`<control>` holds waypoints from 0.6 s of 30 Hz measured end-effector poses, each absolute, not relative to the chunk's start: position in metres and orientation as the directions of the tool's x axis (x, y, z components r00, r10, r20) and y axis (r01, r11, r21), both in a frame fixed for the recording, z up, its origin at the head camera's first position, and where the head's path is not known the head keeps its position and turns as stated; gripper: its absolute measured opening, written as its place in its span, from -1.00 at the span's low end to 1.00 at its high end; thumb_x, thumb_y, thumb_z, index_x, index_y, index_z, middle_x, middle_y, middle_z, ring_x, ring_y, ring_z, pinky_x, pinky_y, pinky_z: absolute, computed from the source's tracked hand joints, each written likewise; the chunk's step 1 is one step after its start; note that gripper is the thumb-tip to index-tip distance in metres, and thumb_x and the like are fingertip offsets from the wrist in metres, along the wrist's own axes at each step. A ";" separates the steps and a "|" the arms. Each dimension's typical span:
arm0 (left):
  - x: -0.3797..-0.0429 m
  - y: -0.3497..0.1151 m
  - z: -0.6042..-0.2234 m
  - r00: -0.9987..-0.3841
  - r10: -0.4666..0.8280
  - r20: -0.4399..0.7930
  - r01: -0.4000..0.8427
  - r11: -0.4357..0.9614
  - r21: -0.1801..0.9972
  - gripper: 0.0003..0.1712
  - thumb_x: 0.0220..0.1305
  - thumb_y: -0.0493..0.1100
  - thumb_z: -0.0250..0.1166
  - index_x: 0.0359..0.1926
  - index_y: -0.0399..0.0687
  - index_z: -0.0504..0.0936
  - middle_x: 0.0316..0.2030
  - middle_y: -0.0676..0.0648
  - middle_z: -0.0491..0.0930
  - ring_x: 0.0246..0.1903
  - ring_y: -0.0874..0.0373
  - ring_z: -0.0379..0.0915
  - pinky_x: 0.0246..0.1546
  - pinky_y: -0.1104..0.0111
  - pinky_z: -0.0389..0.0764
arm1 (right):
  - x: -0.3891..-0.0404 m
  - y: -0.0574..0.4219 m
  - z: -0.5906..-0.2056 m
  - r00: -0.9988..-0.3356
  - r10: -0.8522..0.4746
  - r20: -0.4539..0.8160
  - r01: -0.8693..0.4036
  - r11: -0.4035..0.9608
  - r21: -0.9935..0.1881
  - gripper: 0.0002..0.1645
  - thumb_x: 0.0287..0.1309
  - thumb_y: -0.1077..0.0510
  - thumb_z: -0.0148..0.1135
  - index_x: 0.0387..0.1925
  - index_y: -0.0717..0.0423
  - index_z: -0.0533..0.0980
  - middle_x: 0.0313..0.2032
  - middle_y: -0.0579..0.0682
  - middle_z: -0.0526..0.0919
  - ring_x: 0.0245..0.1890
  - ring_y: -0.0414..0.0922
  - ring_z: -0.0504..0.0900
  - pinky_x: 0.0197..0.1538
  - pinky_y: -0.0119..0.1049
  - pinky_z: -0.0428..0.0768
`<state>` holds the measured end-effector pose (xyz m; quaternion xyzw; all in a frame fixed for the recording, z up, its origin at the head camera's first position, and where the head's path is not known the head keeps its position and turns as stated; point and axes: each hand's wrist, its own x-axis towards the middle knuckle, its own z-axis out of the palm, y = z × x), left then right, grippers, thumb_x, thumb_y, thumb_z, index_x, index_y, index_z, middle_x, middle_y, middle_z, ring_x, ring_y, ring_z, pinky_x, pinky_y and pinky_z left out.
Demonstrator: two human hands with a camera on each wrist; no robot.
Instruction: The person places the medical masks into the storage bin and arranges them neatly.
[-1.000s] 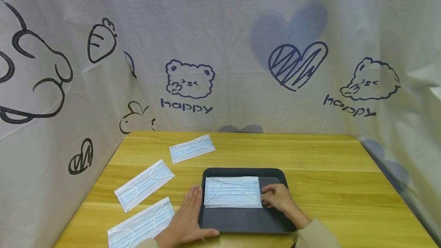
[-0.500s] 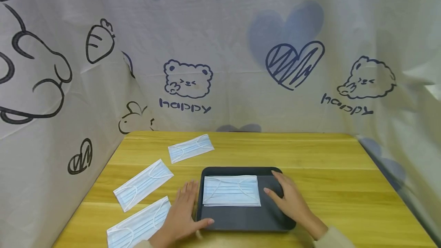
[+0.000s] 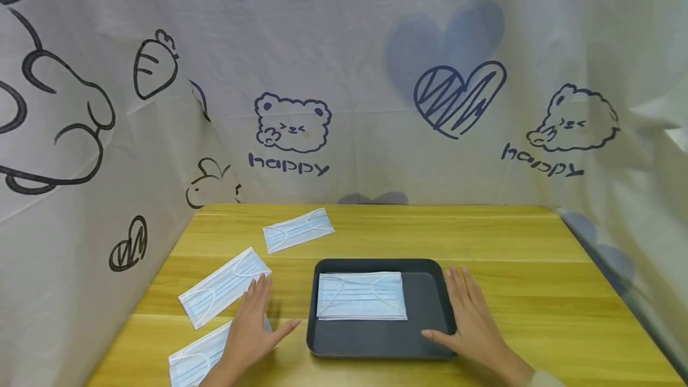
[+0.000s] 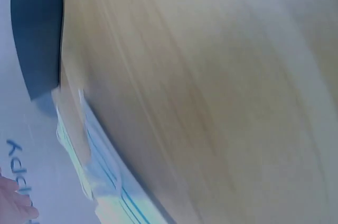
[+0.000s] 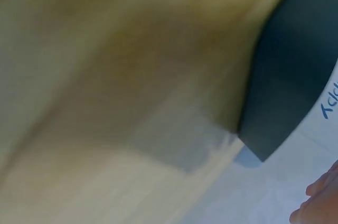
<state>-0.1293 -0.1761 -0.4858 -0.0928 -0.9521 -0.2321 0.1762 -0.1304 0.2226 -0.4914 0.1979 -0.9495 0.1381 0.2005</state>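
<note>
A dark grey tray [image 3: 376,339] lies on the wooden table, with a neat stack of pale blue face masks [image 3: 361,297] at its upper left. My left hand [image 3: 249,327] is spread left of the tray, apart from it, and overlaps the nearest loose face mask [image 3: 199,354] in the head view. At the tray's right side is my right hand [image 3: 475,324], fingers straight, its thumb reaching over the rim. Neither hand holds anything. In the left wrist view, fingertips [image 4: 16,203] show at the lower left; in the right wrist view, fingertips [image 5: 317,203] show at the lower right.
Two more loose face masks lie left of the tray: one mask [image 3: 226,287] in the middle and another mask [image 3: 298,230] farther back. The wooden table [image 3: 537,291] ends at a white curtain [image 3: 371,154] with printed drawings behind and at both sides.
My right hand has left the right end of the mask stack, opened and moved right to the tray's edge. My left hand has moved left, away from the tray's left side.
</note>
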 end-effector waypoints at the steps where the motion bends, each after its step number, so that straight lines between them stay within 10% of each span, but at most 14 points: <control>1: -0.129 -0.179 -0.485 -0.926 0.079 0.368 0.242 0.875 0.420 0.09 -0.10 0.24 0.38 0.30 -0.36 0.21 0.31 -0.37 0.19 0.30 -0.35 0.06 0.23 -0.13 0.19 | -0.129 0.224 -0.493 -0.835 -0.329 0.442 -0.435 0.885 -0.164 0.40 -0.20 -0.48 0.23 0.41 0.29 -0.14 0.42 0.28 -0.07 0.47 0.00 -0.39 0.38 -0.42 -0.57; 18: -0.116 -0.237 -0.473 -0.967 -0.160 0.197 -0.008 0.795 0.607 -0.01 0.02 0.21 0.34 0.31 -0.32 0.23 0.34 -0.36 0.12 0.31 -0.34 0.03 0.18 -0.24 0.16 | -0.115 0.234 -0.512 -0.903 -0.325 0.280 -0.386 0.901 -0.200 0.51 -0.28 -0.52 0.25 0.43 0.23 -0.26 0.45 0.13 -0.35 0.46 -0.07 -0.48 0.32 -0.54 -0.63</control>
